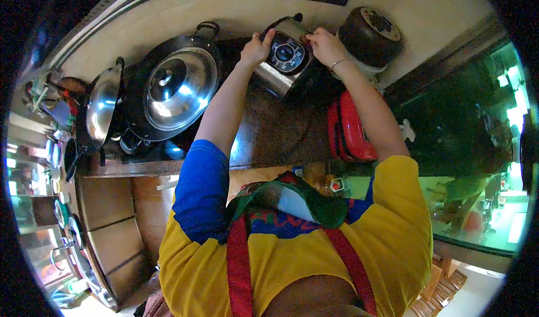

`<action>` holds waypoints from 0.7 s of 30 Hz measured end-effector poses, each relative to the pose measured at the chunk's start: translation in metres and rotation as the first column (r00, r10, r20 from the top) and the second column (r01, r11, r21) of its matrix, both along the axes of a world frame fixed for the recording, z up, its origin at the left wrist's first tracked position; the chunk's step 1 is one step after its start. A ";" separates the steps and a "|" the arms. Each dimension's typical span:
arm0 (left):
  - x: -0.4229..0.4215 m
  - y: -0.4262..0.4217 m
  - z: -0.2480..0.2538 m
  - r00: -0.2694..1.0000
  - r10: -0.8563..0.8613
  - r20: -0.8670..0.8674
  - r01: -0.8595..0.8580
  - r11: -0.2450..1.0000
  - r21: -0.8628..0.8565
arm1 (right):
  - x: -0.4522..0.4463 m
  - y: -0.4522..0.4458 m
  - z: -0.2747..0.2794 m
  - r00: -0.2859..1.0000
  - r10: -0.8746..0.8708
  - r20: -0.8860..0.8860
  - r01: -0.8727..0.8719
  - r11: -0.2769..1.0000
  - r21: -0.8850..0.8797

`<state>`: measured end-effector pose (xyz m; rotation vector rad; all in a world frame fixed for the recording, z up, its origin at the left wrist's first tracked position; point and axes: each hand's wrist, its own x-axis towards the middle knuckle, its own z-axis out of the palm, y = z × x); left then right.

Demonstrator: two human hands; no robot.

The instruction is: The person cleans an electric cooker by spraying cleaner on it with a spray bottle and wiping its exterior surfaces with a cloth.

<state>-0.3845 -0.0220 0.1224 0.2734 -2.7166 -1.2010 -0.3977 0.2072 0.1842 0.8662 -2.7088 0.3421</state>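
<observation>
A silver and black electric cooker with a round control panel stands at the back of the dark counter. My left hand grips its left side, thumb raised along the edge of the upper part. On the opposite side, my right hand has its fingers bent and pressed against the cooker's right edge. The undersides of both hands' fingers are partly hidden. The cooker's black handle shows at the rear, between the hands.
Left of the cooker sit a black wok with a steel lid and another tilted pan. A dark round appliance stands at the back right. A red case-like object lies beneath my right forearm, beside a green-tinted glass surface.
</observation>
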 end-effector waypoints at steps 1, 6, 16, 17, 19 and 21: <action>-0.003 0.003 -0.002 1.000 -0.011 0.000 0.011 1.000 -0.004 | 0.003 0.001 -0.006 1.000 -0.011 0.000 0.011 1.000 -0.004; -0.011 0.020 0.008 0.995 -0.017 0.100 0.032 0.988 -0.148 | 0.050 -0.002 -0.021 0.942 -0.337 -0.015 0.336 0.942 -0.017; -0.049 0.028 -0.011 0.989 -0.102 0.105 0.131 0.935 -0.331 | 0.123 -0.022 -0.065 0.810 -0.570 -0.136 0.536 0.815 -0.221; -0.047 0.030 -0.010 0.990 -0.073 0.120 0.107 0.947 -0.304 | 0.125 -0.022 -0.070 0.827 -0.546 -0.134 0.518 0.832 -0.197; -0.050 0.032 -0.009 0.990 -0.081 0.119 0.115 0.941 -0.317 | 0.135 -0.025 -0.074 0.840 -0.527 -0.128 0.504 0.846 -0.174; -0.050 0.034 -0.004 0.990 -0.090 0.110 0.122 0.936 -0.329 | 0.149 -0.028 -0.079 0.874 -0.445 -0.194 0.454 0.891 0.002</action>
